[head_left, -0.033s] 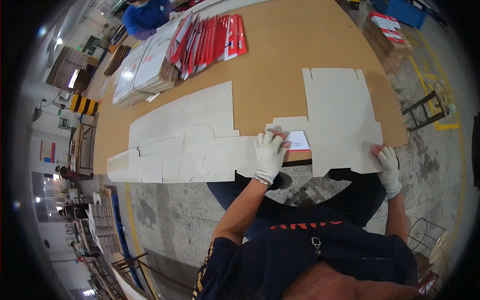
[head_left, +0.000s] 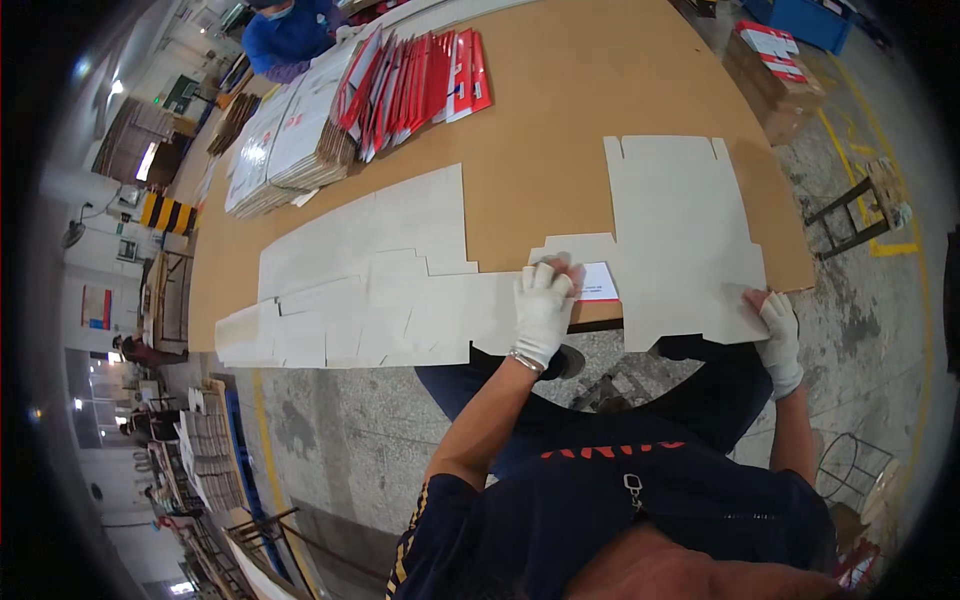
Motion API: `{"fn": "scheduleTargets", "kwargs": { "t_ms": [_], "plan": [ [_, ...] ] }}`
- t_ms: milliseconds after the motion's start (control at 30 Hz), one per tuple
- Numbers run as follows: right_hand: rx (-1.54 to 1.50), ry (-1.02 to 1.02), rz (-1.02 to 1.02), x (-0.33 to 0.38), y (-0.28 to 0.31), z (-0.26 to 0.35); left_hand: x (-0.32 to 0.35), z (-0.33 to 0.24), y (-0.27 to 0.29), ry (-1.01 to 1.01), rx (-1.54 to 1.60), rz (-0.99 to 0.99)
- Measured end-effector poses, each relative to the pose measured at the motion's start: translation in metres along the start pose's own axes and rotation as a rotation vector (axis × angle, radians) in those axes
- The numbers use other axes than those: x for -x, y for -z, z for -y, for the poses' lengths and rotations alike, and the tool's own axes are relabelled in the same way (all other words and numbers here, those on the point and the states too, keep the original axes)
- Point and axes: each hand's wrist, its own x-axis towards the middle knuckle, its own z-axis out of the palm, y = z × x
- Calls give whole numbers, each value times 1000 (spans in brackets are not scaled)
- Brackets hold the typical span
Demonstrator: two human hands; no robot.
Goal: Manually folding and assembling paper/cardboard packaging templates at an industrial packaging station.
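A grey die-cut cardboard box blank lies plain side up at the table's near right edge, its lower edge overhanging. My right hand, in a white fingerless glove, is closed at the blank's lower right corner with its fingertips on the board. My left hand, gloved alike, rests on the board left of the blank, its fingers apart and slightly bent. Beside those fingertips shows a white printed flap with a red edge. More overlapping grey blanks spread to the left.
A brown table carries a tied stack of flat cardboard and a row of red-and-white flat packages. A person in blue stands at the far left. To the right are a stool and a carton.
My left hand has shifted very slightly to the right over the white flap. The right hand and the blank look the same.
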Motion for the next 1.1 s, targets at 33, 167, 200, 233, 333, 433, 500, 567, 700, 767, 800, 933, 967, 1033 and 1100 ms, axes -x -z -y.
{"fn": "scheduleTargets", "kwargs": {
  "t_ms": [33,167,200,233,333,433,500,567,700,767,800,933,967,1033,1100],
  "plan": [
    [1,-15,-9,4,-2,-1,-1,1,-8,-124,-45,9],
    [-310,-393,-100,8,-14,-11,-4,-23,-14,-364,296,305],
    [-307,-408,-114,4,-19,-10,-7,-25,-16,-383,297,315],
    [-180,-456,-135,-2,-23,-7,-8,-30,-21,-322,330,301],
    [49,-546,-129,-25,-26,3,-17,-52,-34,-136,330,305],
    [49,-718,-39,-31,-27,4,-25,-66,-50,17,90,124],
    [35,-686,-291,-10,-41,7,-23,-67,-55,-80,9,164],
    [-266,-833,-529,5,-45,32,-24,-71,-50,-186,-65,322],
    [-835,-971,-176,37,-82,83,-31,-99,-37,-291,112,417],
    [-1255,-1117,-61,32,-101,99,-21,-104,-55,-378,50,345],
    [-1249,-1078,-72,35,-118,94,-15,-107,-67,-478,-6,278],
    [-603,-1127,-300,22,-92,60,-18,-109,-37,-456,103,375],
    [-397,-980,-269,24,-81,47,-10,-100,-38,-392,119,348],
    [-105,-433,-510,12,-73,28,-8,-97,-35,-404,158,356],
    [55,-232,-429,-6,-61,37,-8,-98,-31,-431,191,349]
  ]
}}
